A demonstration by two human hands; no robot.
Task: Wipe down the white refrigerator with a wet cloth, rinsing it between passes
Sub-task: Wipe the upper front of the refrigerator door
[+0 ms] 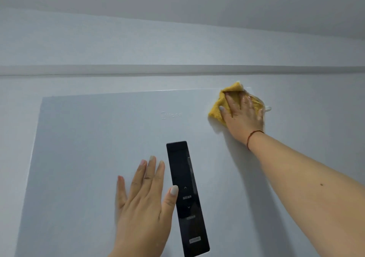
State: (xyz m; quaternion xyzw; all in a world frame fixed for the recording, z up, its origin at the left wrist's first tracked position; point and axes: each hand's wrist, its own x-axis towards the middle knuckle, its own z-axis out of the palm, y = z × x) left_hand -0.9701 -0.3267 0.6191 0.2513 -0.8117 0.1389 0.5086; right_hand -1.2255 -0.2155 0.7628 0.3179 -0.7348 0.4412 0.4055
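Right hand [242, 114] flat, fingers spread, presses cloth [219, 106] on fridge [88, 138] door's top right corner. Left hand [146, 201] open, flat on door beside panel [185, 197]. Keep palm pressure even, overlap strokes leftward; cloth edge probably overhangs the door, blurred there.

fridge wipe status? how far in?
Done: cannot tell, the white door shows no wet streaks. In hand: right hand presses the yellow cloth flat at the door's top right corner; left hand rests flat beside the black control panel. Left: panel, lower door, rinsing.
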